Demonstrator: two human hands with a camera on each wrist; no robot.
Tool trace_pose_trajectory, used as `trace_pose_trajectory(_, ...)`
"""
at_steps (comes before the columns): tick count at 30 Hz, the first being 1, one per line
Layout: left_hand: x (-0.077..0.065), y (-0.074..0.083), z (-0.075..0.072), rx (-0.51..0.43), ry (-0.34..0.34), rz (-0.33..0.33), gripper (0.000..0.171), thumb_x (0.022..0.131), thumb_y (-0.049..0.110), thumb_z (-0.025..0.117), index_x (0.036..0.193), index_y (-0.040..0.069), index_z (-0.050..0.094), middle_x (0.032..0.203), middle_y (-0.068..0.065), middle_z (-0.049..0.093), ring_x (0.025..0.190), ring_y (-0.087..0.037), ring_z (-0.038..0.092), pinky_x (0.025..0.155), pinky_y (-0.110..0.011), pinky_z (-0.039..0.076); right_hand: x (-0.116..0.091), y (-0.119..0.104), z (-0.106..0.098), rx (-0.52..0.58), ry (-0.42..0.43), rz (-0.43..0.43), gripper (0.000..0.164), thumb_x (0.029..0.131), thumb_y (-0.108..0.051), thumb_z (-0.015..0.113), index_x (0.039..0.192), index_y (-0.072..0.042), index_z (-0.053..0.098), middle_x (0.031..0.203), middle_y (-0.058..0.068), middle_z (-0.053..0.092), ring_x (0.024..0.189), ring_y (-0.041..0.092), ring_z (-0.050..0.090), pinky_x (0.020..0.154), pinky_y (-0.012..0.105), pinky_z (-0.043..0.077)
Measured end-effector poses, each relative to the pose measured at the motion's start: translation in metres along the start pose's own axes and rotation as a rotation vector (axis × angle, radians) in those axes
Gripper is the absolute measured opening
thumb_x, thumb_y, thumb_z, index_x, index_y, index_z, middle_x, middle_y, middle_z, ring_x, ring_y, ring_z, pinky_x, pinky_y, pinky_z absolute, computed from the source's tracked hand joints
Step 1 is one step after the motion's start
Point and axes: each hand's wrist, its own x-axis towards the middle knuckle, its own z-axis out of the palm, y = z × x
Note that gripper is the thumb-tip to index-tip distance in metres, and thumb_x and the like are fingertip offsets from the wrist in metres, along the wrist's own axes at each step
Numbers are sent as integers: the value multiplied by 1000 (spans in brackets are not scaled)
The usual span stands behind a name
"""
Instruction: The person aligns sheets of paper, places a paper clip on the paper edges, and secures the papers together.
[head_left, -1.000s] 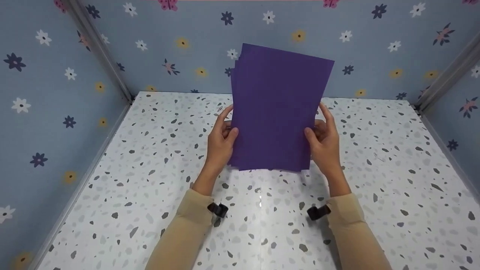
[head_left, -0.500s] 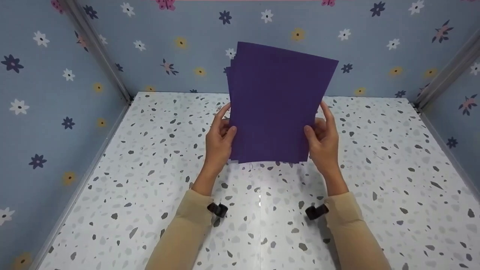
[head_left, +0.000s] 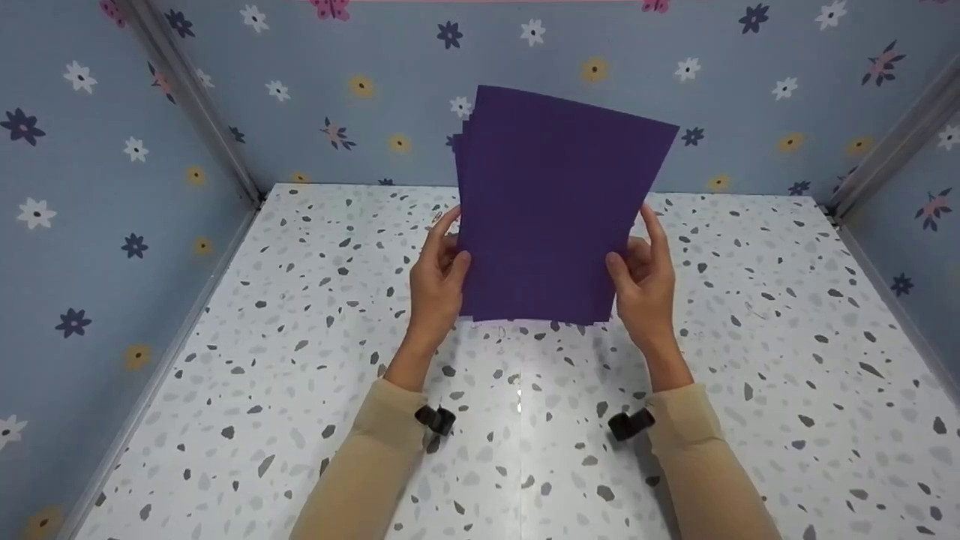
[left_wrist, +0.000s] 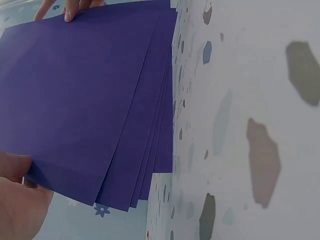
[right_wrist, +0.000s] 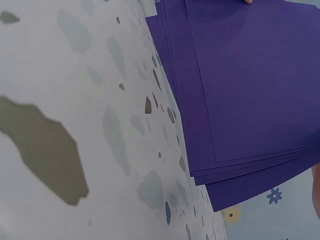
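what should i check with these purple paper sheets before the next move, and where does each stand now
1. Left hand gripping the purple paper sheets at their left side: ok
2. Right hand gripping them at their right side: ok
3. Sheet edges lined up: not ok, they are stepped at the upper left and along the bottom
4. Bottom edges off the speckled table: cannot tell
5. Exact number of sheets: cannot tell, they overlap too closely

Soft light; small glare on tabletop (head_left: 540, 420); faint shadow beside right sleeve (head_left: 709, 465); wrist views dim.
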Motion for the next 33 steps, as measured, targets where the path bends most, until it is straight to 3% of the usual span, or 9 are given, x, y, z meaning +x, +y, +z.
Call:
trace_pose_trajectory(11,0,-1,-1,28,-6,28,57,108,4,58,159,28,50,113,-5,66,103,-18,67,91,-34,55,-2,0,1,-1,4,34,72,106,1,59,169,-24,32,115,16,72,100,28,70,88,31,56)
trace_pose_trajectory(20,-1,0,0,34,-10,33,58,108,2,57,160,27,49,114,-5,66,105,-18,66,95,-36,55,-1,0,1,-7,9,31,72,106,4,59,168,-21,34,117,16,71,98,29,69,87,30,57)
trace_pose_trajectory(33,-1,-3,-1,77,-27,68,61,111,7,55,166,27,40,120,-5,66,111,-15,67,96,-35,55,-2,-2,1,-34,-2,29,71,106,4,59,168,-21,35,119,15,70,103,27,70,87,28,57)
